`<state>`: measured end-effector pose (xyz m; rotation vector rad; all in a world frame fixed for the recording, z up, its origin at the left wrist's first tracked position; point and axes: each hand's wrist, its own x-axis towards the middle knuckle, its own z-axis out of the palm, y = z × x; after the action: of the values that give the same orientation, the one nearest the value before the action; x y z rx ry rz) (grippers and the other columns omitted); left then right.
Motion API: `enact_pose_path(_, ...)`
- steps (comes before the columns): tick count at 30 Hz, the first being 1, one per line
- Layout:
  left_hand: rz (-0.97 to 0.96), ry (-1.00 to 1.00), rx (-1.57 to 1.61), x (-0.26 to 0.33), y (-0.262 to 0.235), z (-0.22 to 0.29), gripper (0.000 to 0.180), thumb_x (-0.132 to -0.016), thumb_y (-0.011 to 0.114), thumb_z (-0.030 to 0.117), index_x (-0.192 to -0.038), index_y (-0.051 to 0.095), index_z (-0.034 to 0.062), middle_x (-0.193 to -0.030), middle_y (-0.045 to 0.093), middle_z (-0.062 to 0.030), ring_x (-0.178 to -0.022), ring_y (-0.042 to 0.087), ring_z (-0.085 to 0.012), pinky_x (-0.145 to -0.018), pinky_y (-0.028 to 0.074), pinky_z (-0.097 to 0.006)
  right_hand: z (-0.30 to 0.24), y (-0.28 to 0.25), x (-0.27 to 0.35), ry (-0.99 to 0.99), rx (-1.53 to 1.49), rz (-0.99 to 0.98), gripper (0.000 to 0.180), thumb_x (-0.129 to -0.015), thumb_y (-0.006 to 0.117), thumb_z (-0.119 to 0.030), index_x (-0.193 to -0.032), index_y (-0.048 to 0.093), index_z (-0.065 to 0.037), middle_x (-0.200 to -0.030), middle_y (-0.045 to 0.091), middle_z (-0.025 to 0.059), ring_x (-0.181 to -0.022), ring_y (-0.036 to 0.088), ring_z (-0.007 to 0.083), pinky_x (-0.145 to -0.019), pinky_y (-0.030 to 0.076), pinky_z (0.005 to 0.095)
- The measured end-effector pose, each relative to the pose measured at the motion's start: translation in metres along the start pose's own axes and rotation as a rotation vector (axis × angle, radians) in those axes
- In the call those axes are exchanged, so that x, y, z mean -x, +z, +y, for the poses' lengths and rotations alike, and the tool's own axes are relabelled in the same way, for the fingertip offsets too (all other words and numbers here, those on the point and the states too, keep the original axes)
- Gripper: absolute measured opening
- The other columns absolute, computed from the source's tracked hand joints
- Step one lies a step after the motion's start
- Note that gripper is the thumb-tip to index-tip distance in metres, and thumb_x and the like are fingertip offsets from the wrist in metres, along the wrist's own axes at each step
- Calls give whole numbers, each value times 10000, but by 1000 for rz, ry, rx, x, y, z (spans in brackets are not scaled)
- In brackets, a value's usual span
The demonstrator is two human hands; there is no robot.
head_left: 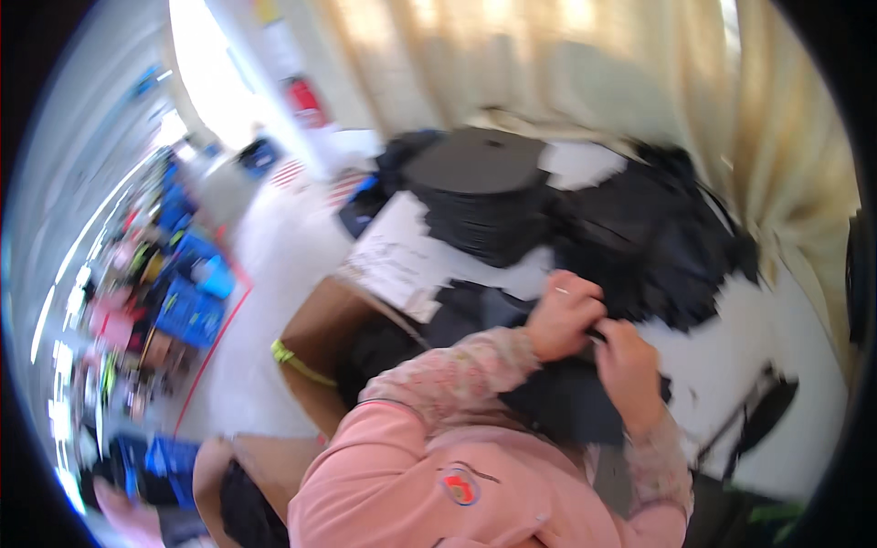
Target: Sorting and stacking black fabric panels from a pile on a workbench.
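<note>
My left hand, with a ring on one finger, is closed in a pinch over the table. Close beside it, almost touching, my right hand has its fingers bent and pressed together. A small bit of black material shows between the fingertips of both hands; blur and the fingers hide its shape. Beneath my hands lies a flat, dark sheet-like piece at the table's near edge. Another dark piece rests just left of my left hand.
A tall stack of dark rounded sheets stands at the back. Right of it spreads a heap of black pieces. Black scissors-like tool lies on the white table. An open cardboard box stands left, and a curtain hangs behind.
</note>
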<state>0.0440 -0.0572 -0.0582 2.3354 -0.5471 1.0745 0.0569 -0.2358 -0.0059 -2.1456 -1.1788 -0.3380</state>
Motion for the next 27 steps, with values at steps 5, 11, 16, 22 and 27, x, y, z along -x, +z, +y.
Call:
enact_pose_path(5,-15,17,-124,-15,-20,-22,417,-513,715,47,-884,561,156,-999,486,-69,-999,513,-270,-986,301,-485,-2,-32,9,30,1,48,160,-778,662,13,-901,575,-42,-854,608,176,-780,602,404,-659,486,419)
enact_pose_path(11,54,-104,-441,-12,-102,-73,370,-529,688,9,-857,590,148,-977,525,-30,-964,527,-253,-971,306,-452,-13,-65,3,80,-5,-24,148,-816,674,10,-873,541,-22,-733,524,131,-622,541,255,-580,418,298)
enact_pose_path(16,-68,-165,-485,-1,-136,-98,417,-560,686,-39,-918,576,145,-1043,513,-35,-1075,503,-254,-1053,261,-510,-38,-82,-4,76,-232,-327,143,-803,712,-65,-852,588,-14,-704,568,74,-640,546,179,-615,460,305)
enact_pose_path(22,-255,-148,-367,27,-150,-104,451,-583,730,30,-991,573,141,-1122,505,-77,-1101,497,-285,-1079,234,-552,-42,-75,2,141,-582,-591,171,-814,716,-20,-883,561,-29,-654,499,44,-600,453,89,-553,407,253)
enact_pose_path(27,-506,-46,111,40,-118,-32,507,-669,794,200,-1116,567,126,-1216,510,-97,-1194,477,-300,-1086,194,-624,-31,-28,7,330,-767,-628,191,-787,694,33,-851,524,-25,-683,512,9,-620,477,61,-562,373,212)
